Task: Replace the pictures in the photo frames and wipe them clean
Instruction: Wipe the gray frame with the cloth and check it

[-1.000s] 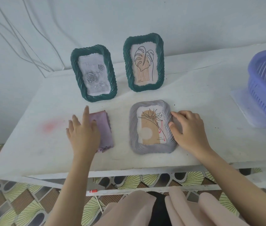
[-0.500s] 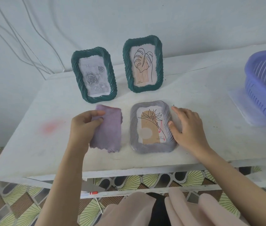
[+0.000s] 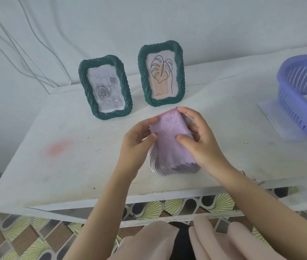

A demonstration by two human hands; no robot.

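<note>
- Nearest the camera, pale pink fabric (image 3: 149, 241) covers the person's lap, above a patterned tile floor (image 3: 26, 241) in yellow, brown and grey.
- Two bare forearms reach forward over the front edge of the scuffed white table (image 3: 73, 166).
- The left hand (image 3: 137, 143) and the right hand (image 3: 199, 139) meet over the near middle of the table, with one lilac microfibre cloth (image 3: 171, 139) stretched between them.
- The left hand pinches the cloth's left edge between thumb and fingers; the right hand grips its right side, thumb on top and forefinger at the far corner.
- The cloth drapes over one grey ribbed rectangular photo frame (image 3: 165, 168), hiding its picture; only the frame's ridged near edge and left side show below the cloth.
- Whether the right hand's fingers also hold the frame under the cloth cannot be told.
- A faint pink stain (image 3: 58, 147) marks the tabletop well to the left of the hands.
- Further back, two dark green rope-textured photo frames stand upright, side by side but apart: the left green frame (image 3: 105, 87) shows a grey rose print, the right green frame (image 3: 161, 73) a line-drawn leaf.
- At the right edge, one lavender slatted plastic basket (image 3: 303, 91) sits on a pale sheet.
- Thin cables (image 3: 26, 53) trail down the white wall behind.
- Count: three frames, one cloth, one basket.
</note>
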